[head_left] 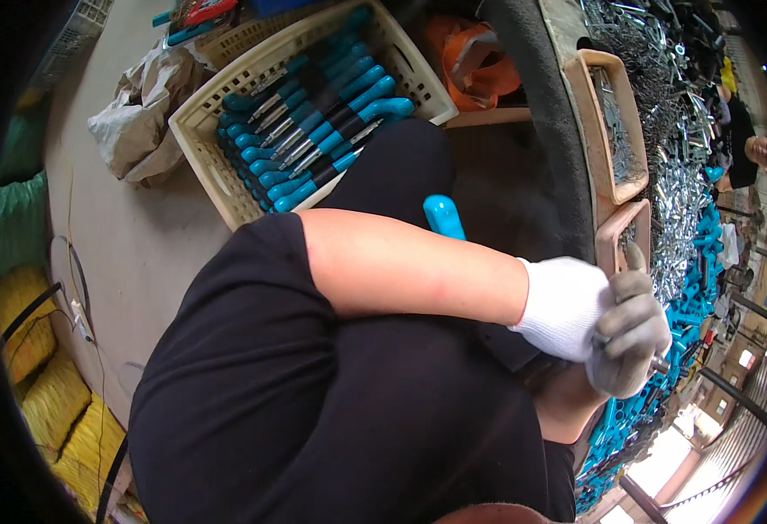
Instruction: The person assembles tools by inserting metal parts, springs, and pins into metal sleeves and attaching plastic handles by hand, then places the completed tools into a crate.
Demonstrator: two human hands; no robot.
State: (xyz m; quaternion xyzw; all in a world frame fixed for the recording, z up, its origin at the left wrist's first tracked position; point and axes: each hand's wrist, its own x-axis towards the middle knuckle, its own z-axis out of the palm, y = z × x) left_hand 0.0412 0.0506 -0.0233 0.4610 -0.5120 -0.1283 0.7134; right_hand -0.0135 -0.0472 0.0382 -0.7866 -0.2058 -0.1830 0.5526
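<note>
My left hand (567,306), in a white knit glove, reaches across from the left, its fingers hidden behind my right hand. My right hand (632,336), in a soiled grey glove, is closed with bent fingers, pressed against the left. A short dark metal rod end (659,364) pokes out below its fingers; the rest is covered. Beyond my left forearm a turquoise handle (443,217) sticks up; whether it joins the rod I cannot tell. Just past the hands lies a heap of turquoise parts (698,279) and shiny metal pieces (672,210).
At upper left, a cream plastic crate (204,188) holds several turquoise-handled tools (314,140). A crumpled white sack (143,113) lies beside it. Two tan trays (589,131) stand along the bench edge. Yellow sacks (56,402) and a cable line the left. Another person (737,131) is at far right.
</note>
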